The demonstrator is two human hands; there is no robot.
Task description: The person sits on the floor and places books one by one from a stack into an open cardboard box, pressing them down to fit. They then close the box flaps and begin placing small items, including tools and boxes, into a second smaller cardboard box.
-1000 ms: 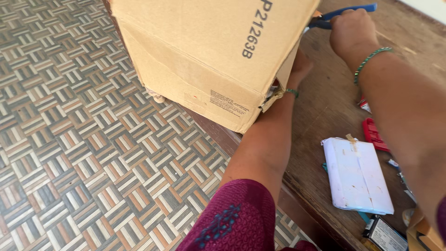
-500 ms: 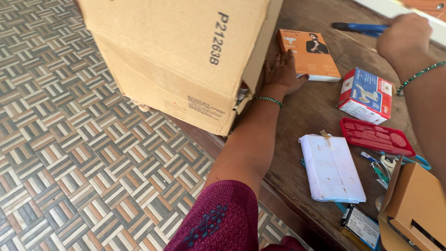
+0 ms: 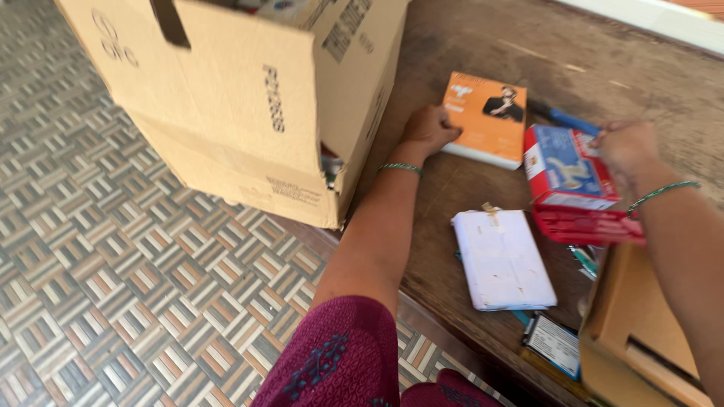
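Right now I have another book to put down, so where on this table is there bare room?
Bare wood lies along the table's far side, beyond the orange book and the pen. A smaller patch sits between the cardboard box, the left hand and the white pad. It is crowded by the right hand: red-blue box, red case, brown carton.

Floor (image 3: 113,286) was patterned tile, basket-weave in grey, brown and white, filling 7 to 10 o'clock. Worn dark wooden table (image 3: 483,38) ran from 12 to 5 o'clock. Pale ledge (image 3: 648,19) at 1 o'clock. Daylight, even.
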